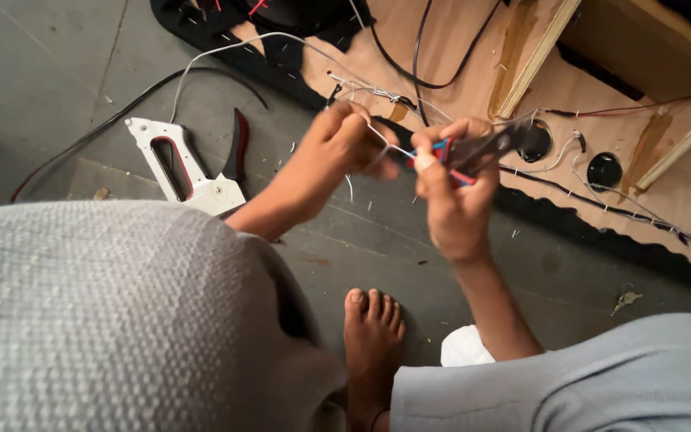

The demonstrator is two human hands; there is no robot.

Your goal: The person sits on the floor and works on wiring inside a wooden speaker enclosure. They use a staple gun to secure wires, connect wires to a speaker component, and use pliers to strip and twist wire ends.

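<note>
Grey knitted fabric (113, 320) fills the lower left of the frame, closest to the lens, with a paler grey trouser leg (585, 384) in the lower right corner. Between them a bare foot (373, 344) rests on the grey floor (33, 72), just beside a scrap of white cloth (464, 347). Above the foot, at centre frame, the right hand (456, 200) is closed around the red-and-blue handles of a pair of pliers (485, 150), whose dark nose points toward the upper right. Left of it, the left hand (341, 148) pinches a thin white wire (393, 146) that runs across to the pliers. Farther out, at left, a white staple gun (185, 168) lies on the floor with a red-edged black handle (237, 144) just beside it. Along the upper right lies a brown board (473, 48) with two round black fittings (604, 170) and loose wiring stapled across it.
</note>
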